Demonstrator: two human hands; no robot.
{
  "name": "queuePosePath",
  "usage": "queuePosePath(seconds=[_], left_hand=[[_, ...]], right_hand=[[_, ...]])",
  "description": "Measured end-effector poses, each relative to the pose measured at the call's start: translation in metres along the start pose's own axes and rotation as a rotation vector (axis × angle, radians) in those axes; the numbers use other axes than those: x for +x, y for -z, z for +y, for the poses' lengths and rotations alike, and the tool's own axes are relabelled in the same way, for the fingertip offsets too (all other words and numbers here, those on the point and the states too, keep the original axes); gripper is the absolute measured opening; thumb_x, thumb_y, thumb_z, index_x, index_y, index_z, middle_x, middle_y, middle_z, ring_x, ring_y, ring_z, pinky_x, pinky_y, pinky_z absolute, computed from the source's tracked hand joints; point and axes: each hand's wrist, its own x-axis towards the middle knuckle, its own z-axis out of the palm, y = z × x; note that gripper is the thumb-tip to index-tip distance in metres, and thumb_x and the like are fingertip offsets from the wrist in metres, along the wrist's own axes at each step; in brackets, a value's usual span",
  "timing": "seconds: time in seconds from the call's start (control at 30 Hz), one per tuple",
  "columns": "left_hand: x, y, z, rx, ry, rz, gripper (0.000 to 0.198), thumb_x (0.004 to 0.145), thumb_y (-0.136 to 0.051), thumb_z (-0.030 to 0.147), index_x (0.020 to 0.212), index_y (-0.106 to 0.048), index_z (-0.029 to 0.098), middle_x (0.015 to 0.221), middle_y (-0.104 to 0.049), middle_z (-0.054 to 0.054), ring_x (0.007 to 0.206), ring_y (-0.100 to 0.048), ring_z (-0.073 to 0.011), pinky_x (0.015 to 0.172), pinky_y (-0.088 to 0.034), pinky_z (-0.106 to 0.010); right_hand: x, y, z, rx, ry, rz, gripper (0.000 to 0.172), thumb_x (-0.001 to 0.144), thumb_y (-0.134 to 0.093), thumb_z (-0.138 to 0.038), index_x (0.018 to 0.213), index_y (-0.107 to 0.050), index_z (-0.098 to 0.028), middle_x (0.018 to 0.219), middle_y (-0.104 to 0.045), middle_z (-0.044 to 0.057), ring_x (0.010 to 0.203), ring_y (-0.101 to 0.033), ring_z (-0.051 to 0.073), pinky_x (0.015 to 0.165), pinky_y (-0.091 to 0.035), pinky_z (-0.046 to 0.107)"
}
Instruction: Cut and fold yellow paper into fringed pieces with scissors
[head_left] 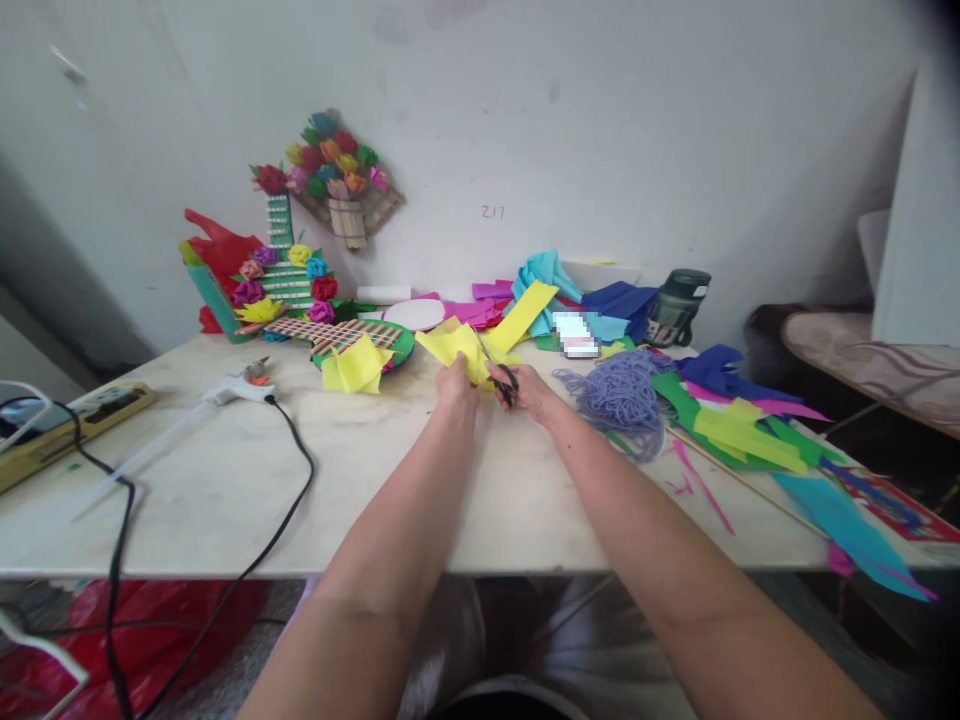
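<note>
Fingers of the left hand (455, 386) pinch yellow paper (452, 341). Just rightward, the right hand (527, 393) clasps scissors (511, 379), pointing forward-left toward the paper.

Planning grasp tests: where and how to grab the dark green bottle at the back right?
Probably around the middle of the bottle, from the right: its body looks roughly cylindrical and stands roughly upright, while dark blue paper crowds its left side and purple yarn lies in front. The right hand is nearer, but holds scissors.
</note>
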Motion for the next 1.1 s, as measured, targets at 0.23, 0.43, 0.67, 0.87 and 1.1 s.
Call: queuePosePath(seconds=[0.23, 0.43, 0.67, 0.87, 1.1], left_hand=[[0.005, 0.001, 0.004, 0.047, -0.014, 0.052, 0.004, 0.077, -0.051, 0.014, 0.073, -0.051, 0.016, 0.071, -0.06, -0.003, 0.066, -0.061, -0.0148, 0.057, -0.047, -0.024], [0.014, 0.005, 0.005, 0.068, -0.057, 0.085, 0.002, 0.077, -0.051, 0.015, 0.075, -0.052, 0.014, 0.072, -0.059, -0.004, 0.067, -0.061, -0.0152, 0.059, -0.047, -0.026], [0.011, 0.004, 0.01, 0.025, -0.079, 0.08, 0.005, 0.076, -0.051, 0.011, 0.072, -0.052, 0.014, 0.072, -0.059, -0.004, 0.063, -0.06, -0.013, 0.058, -0.048, -0.025], [0.014, 0.006, 0.01, 0.053, -0.106, 0.096, 0.003, 0.073, -0.055, 0.012, 0.073, -0.052, 0.015, 0.074, -0.06, -0.004, 0.071, -0.062, -0.0172, 0.061, -0.048, -0.028], [0.013, 0.006, 0.01, 0.099, -0.088, 0.092, 0.003, 0.073, -0.054, 0.013, 0.074, -0.052, 0.015, 0.077, -0.061, -0.005, 0.072, -0.062, -0.018, 0.061, -0.049, -0.029]], right_hand=[[-0.005, 0.001, -0.008, -0.057, -0.013, -0.03, 0.033, 0.068, -0.062, -0.045, 0.067, -0.051, -0.013, 0.043, -0.056, 0.0, 0.031, -0.046, 0.007, 0.028, -0.032, 0.016], [0.001, -0.003, -0.004, -0.176, -0.003, 0.037, 0.04, 0.061, -0.068, -0.046, 0.072, -0.043, -0.017, 0.038, -0.053, -0.003, 0.028, -0.047, 0.011, 0.028, -0.036, 0.019], [0.002, 0.003, -0.006, -0.211, -0.019, 0.035, 0.051, 0.059, -0.071, -0.044, 0.09, -0.039, -0.018, 0.039, -0.052, -0.007, 0.028, -0.047, 0.012, 0.026, -0.037, 0.02], [-0.011, 0.003, -0.021, -0.327, 0.008, 0.053, 0.083, 0.057, -0.074, -0.037, 0.125, -0.03, -0.018, 0.045, -0.055, -0.005, 0.031, -0.051, 0.014, 0.024, -0.032, 0.019], [-0.015, 0.007, -0.023, -0.38, 0.016, -0.089, 0.064, 0.065, -0.067, -0.042, 0.121, -0.043, -0.023, 0.045, -0.055, -0.006, 0.033, -0.052, 0.012, 0.024, -0.027, 0.015]])
